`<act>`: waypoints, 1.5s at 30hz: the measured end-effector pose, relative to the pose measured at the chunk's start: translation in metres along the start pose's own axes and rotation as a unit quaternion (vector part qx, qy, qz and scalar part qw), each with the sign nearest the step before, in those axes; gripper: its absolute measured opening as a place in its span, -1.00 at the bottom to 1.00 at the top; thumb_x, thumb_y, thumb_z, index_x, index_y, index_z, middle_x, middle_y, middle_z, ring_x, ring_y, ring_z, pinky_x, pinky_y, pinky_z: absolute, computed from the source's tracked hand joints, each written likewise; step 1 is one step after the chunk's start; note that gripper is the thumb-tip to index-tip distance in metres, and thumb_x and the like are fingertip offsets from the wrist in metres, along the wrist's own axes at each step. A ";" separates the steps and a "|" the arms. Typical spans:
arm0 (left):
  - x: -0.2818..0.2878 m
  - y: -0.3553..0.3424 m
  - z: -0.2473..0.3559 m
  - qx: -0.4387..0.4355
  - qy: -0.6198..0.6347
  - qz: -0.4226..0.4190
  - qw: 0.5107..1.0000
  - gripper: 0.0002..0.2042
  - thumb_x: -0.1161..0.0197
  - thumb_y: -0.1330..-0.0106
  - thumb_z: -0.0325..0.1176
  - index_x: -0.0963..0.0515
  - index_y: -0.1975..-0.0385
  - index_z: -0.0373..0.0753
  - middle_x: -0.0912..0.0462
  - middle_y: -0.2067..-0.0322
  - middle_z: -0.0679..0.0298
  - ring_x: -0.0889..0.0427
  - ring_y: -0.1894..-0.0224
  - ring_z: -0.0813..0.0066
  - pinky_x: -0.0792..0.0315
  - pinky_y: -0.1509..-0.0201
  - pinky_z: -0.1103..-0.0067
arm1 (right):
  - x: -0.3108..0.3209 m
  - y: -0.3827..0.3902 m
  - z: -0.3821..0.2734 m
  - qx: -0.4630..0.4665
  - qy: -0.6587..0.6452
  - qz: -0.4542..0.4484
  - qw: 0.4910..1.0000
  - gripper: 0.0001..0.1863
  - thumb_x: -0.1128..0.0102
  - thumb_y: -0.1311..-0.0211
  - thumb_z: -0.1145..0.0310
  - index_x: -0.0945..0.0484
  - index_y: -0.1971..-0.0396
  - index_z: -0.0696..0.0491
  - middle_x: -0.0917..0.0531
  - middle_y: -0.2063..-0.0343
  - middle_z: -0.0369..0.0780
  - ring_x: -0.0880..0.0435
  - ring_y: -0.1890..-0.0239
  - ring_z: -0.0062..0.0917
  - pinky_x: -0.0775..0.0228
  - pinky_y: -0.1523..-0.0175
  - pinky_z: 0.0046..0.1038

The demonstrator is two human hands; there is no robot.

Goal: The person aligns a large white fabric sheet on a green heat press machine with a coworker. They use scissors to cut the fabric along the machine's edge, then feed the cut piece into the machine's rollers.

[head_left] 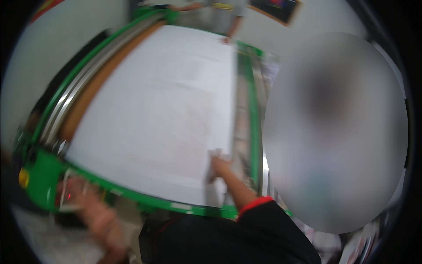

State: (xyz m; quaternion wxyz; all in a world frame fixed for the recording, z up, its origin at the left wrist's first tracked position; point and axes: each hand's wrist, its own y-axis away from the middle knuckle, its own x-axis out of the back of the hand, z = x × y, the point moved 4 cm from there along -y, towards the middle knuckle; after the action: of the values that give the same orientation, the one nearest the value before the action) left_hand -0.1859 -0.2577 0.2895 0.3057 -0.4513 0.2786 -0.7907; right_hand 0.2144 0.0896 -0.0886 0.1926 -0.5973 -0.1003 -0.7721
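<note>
Pressing should be kept light where the wide white sheet (154,110) meets the right hand (220,166); whether this or the left hand (100,216) grips cannot be told.

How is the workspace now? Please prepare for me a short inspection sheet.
Surface: large green-framed machine, long brown bar along its left side.
Job's things: large flat white sheet, spread over the machine, faintly creased; small red-lit panel at the near left corner.
Clutter: blurred pale and dark items at lower right; kinds unclear.
Hands: bare left hand, blurred, at the panel, contact unclear; bare right hand on the sheet near its right edge, grip unclear.
Cables: nothing seen.
Surroundings: co-worker's bare hand at the sheet's far right corner; dark framed picture on the pale wall; right side masked by blur.
</note>
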 end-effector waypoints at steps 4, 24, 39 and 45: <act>-0.062 0.173 -0.012 0.188 0.095 -0.210 0.955 -0.24 -0.02 -0.59 0.29 -0.40 -0.52 -0.22 -0.34 -0.48 -0.32 -0.41 -0.50 -0.21 -0.34 -0.53 0.21 | 0.074 0.000 0.023 0.042 -0.173 -0.332 0.926 0.86 -0.90 0.69 -0.10 0.21 -0.64 0.30 0.07 -0.65 0.25 0.03 -0.67 0.20 0.10 -0.63 0.36; -0.092 0.326 -0.057 0.579 0.583 -0.279 0.497 -0.13 -0.43 -0.35 0.28 -0.26 -0.63 0.23 0.24 -0.73 0.15 0.31 -0.70 -0.37 0.02 -0.30 -0.65 | 0.107 -0.008 -0.029 0.044 -0.078 -0.341 0.936 0.93 -0.86 0.69 -0.38 0.35 -0.72 -0.18 0.21 -0.69 0.15 0.00 -0.63 0.37 0.12 -0.50 0.63; -0.135 0.411 -0.115 0.354 0.286 -0.519 0.723 -0.58 -0.18 -0.64 -0.17 -0.59 -0.32 -0.29 -0.64 -0.28 0.14 -0.57 -0.25 0.22 -0.43 -0.41 0.32 | 0.099 -0.002 -0.019 0.047 -0.089 -0.305 0.947 0.93 -0.82 0.72 -0.45 0.28 -0.72 -0.09 0.16 -0.68 0.16 -0.03 -0.61 0.40 0.12 -0.49 0.63; -0.112 0.190 -0.068 0.526 0.427 -0.257 0.689 -0.56 -0.27 -0.61 -0.03 -0.65 -0.17 -0.31 -0.69 -0.24 0.17 -0.58 -0.34 0.36 -0.44 -0.39 0.39 | 0.107 0.011 0.000 0.050 -0.098 -0.317 0.942 0.93 -0.77 0.69 -0.51 0.29 -0.71 -0.03 0.18 -0.68 0.17 0.00 -0.64 0.34 0.15 -0.52 0.59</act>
State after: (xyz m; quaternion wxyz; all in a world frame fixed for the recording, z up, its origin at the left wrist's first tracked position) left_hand -0.1564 -0.2896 0.0630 0.1262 0.1160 -0.2094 -0.9627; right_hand 0.1964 0.0607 0.0132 -0.0436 -0.5971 -0.3414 -0.7246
